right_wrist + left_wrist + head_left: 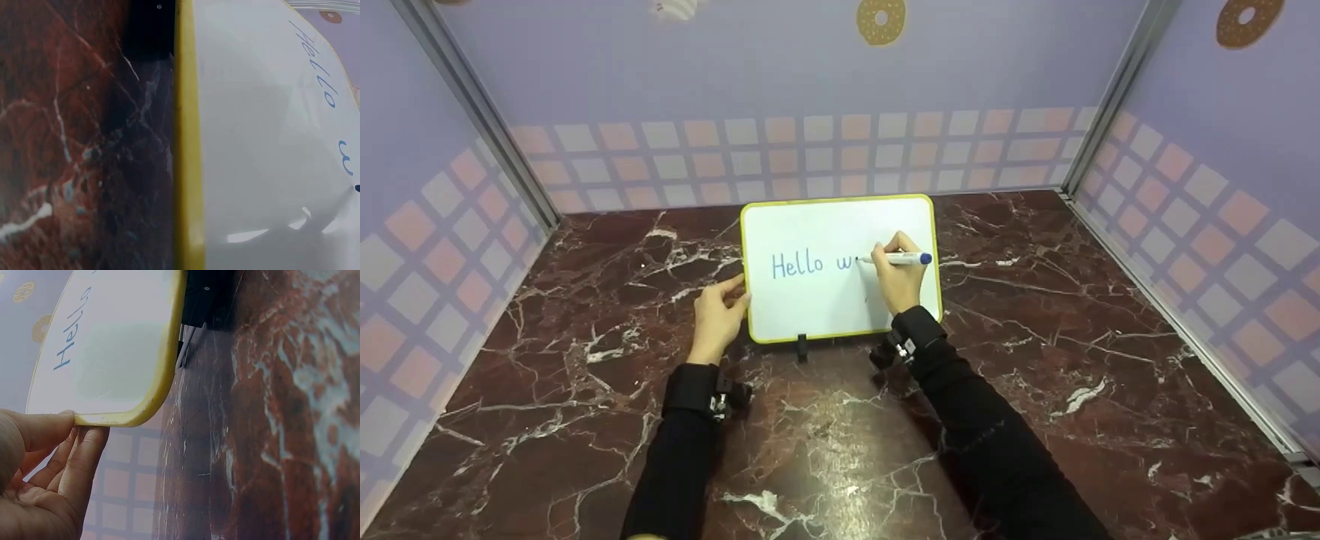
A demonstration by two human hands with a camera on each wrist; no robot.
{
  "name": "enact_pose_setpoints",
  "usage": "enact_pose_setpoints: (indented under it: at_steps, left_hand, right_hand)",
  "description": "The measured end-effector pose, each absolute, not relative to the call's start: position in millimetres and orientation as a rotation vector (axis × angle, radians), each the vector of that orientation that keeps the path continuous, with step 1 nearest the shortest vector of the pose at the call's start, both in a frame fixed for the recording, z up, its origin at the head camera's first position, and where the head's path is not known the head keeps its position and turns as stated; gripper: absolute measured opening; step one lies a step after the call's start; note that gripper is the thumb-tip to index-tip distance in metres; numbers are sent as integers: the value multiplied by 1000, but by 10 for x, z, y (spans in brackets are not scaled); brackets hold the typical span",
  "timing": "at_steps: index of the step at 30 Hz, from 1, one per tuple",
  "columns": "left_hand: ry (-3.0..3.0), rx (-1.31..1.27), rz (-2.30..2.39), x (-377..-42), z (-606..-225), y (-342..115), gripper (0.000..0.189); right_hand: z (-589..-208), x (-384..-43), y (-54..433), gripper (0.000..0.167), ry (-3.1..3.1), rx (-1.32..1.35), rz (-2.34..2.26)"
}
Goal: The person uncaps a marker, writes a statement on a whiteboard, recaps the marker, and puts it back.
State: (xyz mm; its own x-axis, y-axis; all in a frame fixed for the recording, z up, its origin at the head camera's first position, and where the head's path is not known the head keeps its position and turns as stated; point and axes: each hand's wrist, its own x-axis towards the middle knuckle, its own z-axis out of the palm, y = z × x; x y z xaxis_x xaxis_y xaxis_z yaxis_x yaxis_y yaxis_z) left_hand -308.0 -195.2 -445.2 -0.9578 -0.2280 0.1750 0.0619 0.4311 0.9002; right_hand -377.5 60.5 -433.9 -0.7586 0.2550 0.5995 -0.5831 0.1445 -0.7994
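A whiteboard (817, 307) with a yellow frame leans back on a black stand (802, 348). Blue handwriting (797, 264) on it reads "Hello w". My right hand (901, 279) pinches a white marker (901, 258) with a blue end, its dark tip at the board just right of the "w". My left hand (718, 319) grips the board's left edge; in the left wrist view the thumb (48, 430) lies on the front of the yellow frame (107, 419) and the fingers are behind. In the right wrist view the marker tip (357, 188) shows at the right border, while the right hand is out of sight.
The board stands on a dark red marbled table (585, 420). Behind it rises a lilac back wall (780, 67) with a checkered band and doughnut pictures. Side panels (1245, 150) with metal corner posts (1117, 97) bound the table left and right.
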Motion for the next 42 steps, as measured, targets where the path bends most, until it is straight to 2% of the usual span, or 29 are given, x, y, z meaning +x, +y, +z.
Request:
enact_pose_setpoints:
  at_steps: [12, 17, 26, 36, 42]
  left_hand:
    - [-2426, 147, -1514, -3084, -4473, -1950, 40]
    - [-2430, 154, -1513, -3079, -4482, -1958, 41]
    - [-2427, 142, -1513, -3083, -4465, -1946, 41]
    - [-2419, 146, -1523, -3083, -4468, -1944, 40]
    - [-2433, 158, -1502, -3086, -4453, -1945, 40]
  right_hand:
    - [-4139, -3520, 583, 40, -1783, 371, 1641]
    - [-4168, -3519, 575, 35, -1787, 383, 1689]
    - [-4149, -3566, 653, 35, -1662, 364, 1789]
    - [-4384, -3818, 740, 38, -1691, 331, 1777]
    - [-4259, -3686, 710, 35, -1684, 343, 1785]
